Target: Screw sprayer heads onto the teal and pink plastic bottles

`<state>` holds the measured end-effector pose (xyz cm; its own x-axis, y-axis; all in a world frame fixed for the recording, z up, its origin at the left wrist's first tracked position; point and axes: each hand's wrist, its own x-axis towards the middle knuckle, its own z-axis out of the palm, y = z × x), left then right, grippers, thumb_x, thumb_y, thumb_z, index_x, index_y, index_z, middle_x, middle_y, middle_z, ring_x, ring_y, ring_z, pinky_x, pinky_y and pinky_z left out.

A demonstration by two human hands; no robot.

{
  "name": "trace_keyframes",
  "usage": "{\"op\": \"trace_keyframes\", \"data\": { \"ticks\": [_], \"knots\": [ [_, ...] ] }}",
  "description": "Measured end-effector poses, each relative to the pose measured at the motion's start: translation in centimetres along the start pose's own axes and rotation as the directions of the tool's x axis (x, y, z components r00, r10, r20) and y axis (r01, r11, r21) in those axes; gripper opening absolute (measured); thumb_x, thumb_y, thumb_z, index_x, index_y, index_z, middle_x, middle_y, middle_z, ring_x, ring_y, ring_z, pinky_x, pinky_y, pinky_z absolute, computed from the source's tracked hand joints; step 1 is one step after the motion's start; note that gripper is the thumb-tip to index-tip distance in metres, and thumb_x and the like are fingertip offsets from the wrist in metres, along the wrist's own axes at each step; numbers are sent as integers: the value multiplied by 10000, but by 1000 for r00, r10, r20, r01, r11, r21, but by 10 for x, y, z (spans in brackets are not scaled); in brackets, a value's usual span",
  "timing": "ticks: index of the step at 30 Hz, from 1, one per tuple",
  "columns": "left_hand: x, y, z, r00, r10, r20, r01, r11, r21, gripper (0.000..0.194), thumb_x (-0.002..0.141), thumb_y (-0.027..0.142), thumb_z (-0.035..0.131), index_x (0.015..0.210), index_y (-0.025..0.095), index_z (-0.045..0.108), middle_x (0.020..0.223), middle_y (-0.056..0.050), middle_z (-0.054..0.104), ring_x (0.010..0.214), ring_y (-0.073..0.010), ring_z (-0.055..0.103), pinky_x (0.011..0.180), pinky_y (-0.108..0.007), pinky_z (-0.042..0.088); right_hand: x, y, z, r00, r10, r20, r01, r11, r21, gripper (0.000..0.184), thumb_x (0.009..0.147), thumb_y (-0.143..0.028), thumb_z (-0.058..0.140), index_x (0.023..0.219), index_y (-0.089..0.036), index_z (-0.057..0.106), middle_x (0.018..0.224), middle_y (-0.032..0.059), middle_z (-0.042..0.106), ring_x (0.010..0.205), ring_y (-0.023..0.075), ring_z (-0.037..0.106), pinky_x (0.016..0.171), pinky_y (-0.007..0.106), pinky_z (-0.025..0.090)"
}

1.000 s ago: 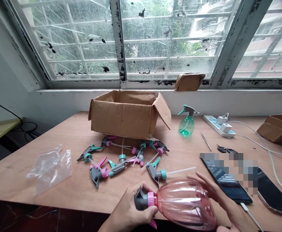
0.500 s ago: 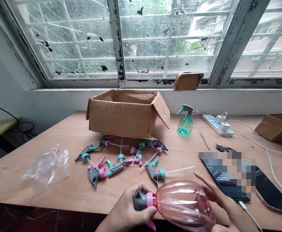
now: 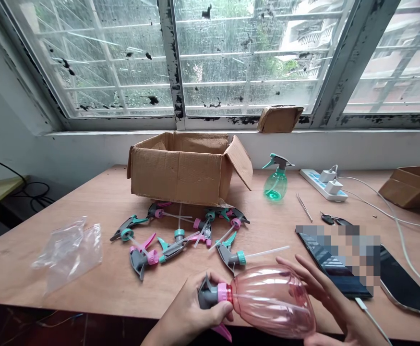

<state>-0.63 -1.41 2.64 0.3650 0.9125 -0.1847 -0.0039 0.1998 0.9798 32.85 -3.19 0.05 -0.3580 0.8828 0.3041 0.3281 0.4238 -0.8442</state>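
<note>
A clear pink spray bottle [image 3: 272, 300] lies sideways in front of me at the table's edge, its grey sprayer head pointing left. My left hand [image 3: 188, 307] is closed around that head and its pink collar, and the pink trigger sticks out below. My right hand [image 3: 334, 302] is at the bottle's rounded base, fingers stretched out and apart along its far side, thumb near the bottom; firm contact is hard to judge. Just beyond the bottle lies a grey sprayer head with a teal collar [image 3: 231, 254]. A pink-collared sprayer head [image 3: 143, 257] rests farther left among several others.
An open cardboard box [image 3: 175, 173] stands behind the sprayer heads. Right of it is a green spray bottle [image 3: 276, 180], then a power strip [image 3: 323, 185] with chargers. Dark phones [image 3: 407, 283] and a white cable lie at right. Clear plastic bags [image 3: 73, 250] lie at left.
The pink bottle's base has shifted slightly left and up. My right hand's fingers have moved left along the bottle's far side. My left hand keeps its hold on the sprayer head.
</note>
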Motion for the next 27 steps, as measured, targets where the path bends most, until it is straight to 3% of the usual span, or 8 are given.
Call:
{"op": "trace_keyframes", "data": {
  "ticks": [5, 9, 11, 14, 18, 22, 27],
  "knots": [
    [-1, -5, -3, 999, -18, 31, 19, 998, -55, 551, 747, 547, 955, 961, 158, 628, 833, -85, 826, 761, -216, 787, 711, -307, 587, 3, 3, -4, 999, 47, -15, -46, 998, 43, 938, 818, -707, 806, 1640, -388, 485, 1529, 105, 680, 1317, 348, 736, 1044, 332, 659],
    [-3, 1, -4, 999, 15, 49, -14, 1000, -25, 512, 787, 537, 935, 991, 147, 673, 889, -103, 843, 834, -248, 809, 758, -331, 607, 7, -10, -1, 998, -66, -20, 67, 996, 55, 930, 866, -769, 713, 1671, -401, 429, 1727, 98, 462, 1542, 390, 525, 1176, 406, 577],
    [-3, 4, -3, 998, 23, 60, -22, 1000, -15, 508, 795, 542, 929, 992, 145, 680, 884, -105, 846, 833, -253, 809, 762, -335, 605, 6, -14, 0, 993, -119, -3, 119, 992, 38, 889, 892, -724, 728, 1671, -425, 421, 1749, 78, 428, 1600, 381, 428, 1239, 434, 512],
    [-2, 6, -4, 998, 28, 63, -27, 1000, -7, 511, 812, 557, 915, 985, 145, 668, 850, -105, 843, 794, -239, 792, 745, -331, 589, -1, -12, 2, 994, -108, -5, 108, 994, -16, 790, 949, -540, 776, 1657, -400, 457, 1710, 82, 493, 1593, 350, 439, 1276, 437, 459],
    [-1, 7, -4, 996, 29, 85, -26, 999, -31, 518, 836, 588, 890, 986, 149, 659, 841, -92, 830, 756, -211, 752, 732, -324, 561, -4, -7, 1, 993, -119, 4, 119, 992, -33, 631, 969, -356, 784, 1562, -412, 573, 1721, 57, 477, 1592, 325, 449, 1231, 419, 510],
    [0, 7, -5, 994, 15, 106, -5, 995, -97, 545, 823, 607, 899, 978, 149, 648, 852, -78, 819, 758, -180, 717, 740, -300, 533, 3, -10, 1, 989, -144, -28, 145, 989, 19, 604, 959, -493, 778, 1529, -407, 595, 1719, 68, 482, 1570, 345, 491, 1202, 428, 542],
    [-1, 3, -5, 992, -4, 123, 21, 991, -134, 517, 845, 571, 899, 971, 155, 620, 831, -75, 817, 738, -161, 701, 709, -278, 500, 4, -6, 12, 995, -51, -82, 49, 998, -31, 742, 958, -641, 701, 1595, -290, 555, 1643, 134, 568, 1513, 387, 563, 1156, 419, 584]
  ]
}}
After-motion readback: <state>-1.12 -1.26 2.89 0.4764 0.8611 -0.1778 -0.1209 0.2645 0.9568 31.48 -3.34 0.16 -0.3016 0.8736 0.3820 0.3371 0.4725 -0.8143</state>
